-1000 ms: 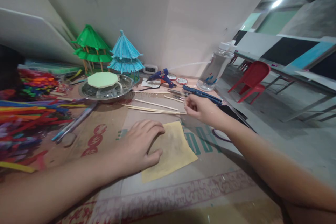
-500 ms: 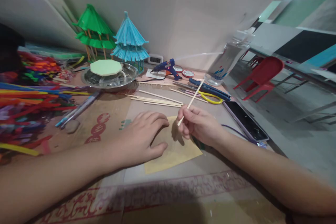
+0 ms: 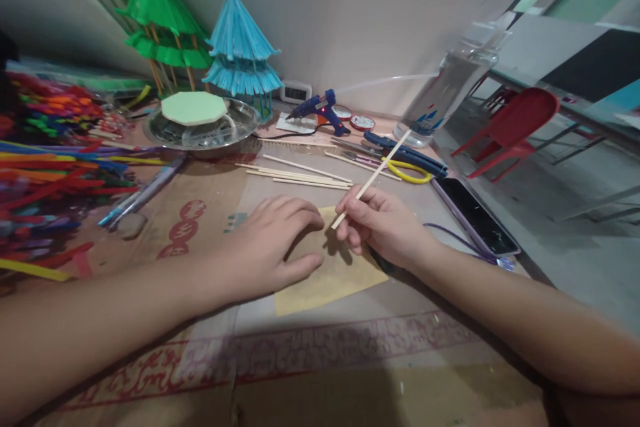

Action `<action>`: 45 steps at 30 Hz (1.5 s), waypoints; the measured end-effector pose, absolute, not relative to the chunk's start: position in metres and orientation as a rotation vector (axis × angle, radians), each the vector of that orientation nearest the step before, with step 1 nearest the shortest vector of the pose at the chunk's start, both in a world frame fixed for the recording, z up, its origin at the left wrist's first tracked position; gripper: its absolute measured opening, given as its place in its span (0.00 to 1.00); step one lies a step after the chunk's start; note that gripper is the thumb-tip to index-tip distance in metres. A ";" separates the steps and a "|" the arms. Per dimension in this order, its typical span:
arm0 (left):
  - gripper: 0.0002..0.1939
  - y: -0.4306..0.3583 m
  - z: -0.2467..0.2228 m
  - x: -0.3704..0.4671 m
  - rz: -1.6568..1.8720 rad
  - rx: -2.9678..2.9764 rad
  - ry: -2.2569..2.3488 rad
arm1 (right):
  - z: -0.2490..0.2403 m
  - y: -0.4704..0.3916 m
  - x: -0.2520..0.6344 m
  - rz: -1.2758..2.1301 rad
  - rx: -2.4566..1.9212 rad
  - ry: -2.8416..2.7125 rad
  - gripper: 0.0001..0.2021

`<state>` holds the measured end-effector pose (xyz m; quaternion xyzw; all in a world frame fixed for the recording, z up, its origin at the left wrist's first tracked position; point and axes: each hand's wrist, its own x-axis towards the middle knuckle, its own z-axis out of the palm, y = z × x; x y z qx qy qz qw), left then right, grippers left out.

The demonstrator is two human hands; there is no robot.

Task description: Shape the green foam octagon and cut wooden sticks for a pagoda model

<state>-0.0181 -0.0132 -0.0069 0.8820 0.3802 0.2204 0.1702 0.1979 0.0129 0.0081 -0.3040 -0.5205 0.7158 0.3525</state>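
Observation:
Between the thumb and fingers of my right hand (image 3: pixel 375 217) is a thin wooden stick (image 3: pixel 383 165), slanting up and away to the right. Its near end sticks out just above a yellow sheet of paper (image 3: pixel 325 290). My left hand (image 3: pixel 280 243) rests open on the left part of that sheet, thumb apart from the curved fingers. Several loose wooden sticks (image 3: pixel 300 177) lie on the table beyond both hands.
Behind stand a green model pavilion (image 3: pixel 165 20), a blue one (image 3: pixel 243 40), a metal dish (image 3: pixel 200 140), a glue gun (image 3: pixel 317 110) and a clear bottle (image 3: pixel 445 90). Yellow-handled scissors (image 3: pixel 413 177) and a phone (image 3: pixel 475 217) lie right; colourful pipe cleaners (image 3: pixel 60 173) left.
The view has tipped slightly downward, so the background sits higher. The stick in my right hand slants a little more to the right. My left hand stays on the paper.

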 end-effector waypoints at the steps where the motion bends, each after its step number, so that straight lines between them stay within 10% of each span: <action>1: 0.13 -0.012 -0.006 -0.019 0.681 2.497 1.058 | 0.007 0.012 0.197 1.840 -0.786 -1.363 0.17; 19: 0.13 -0.008 0.000 -0.021 0.908 2.479 0.900 | 0.009 0.004 0.190 1.709 -0.861 -1.555 0.18; 29: 0.22 -0.016 -0.009 -0.019 0.613 2.580 1.181 | 0.015 0.002 0.198 0.712 -0.882 -2.486 0.08; 45: 0.21 -0.014 -0.011 -0.018 0.513 2.617 1.205 | 0.012 0.011 0.191 0.539 -0.861 -2.577 0.09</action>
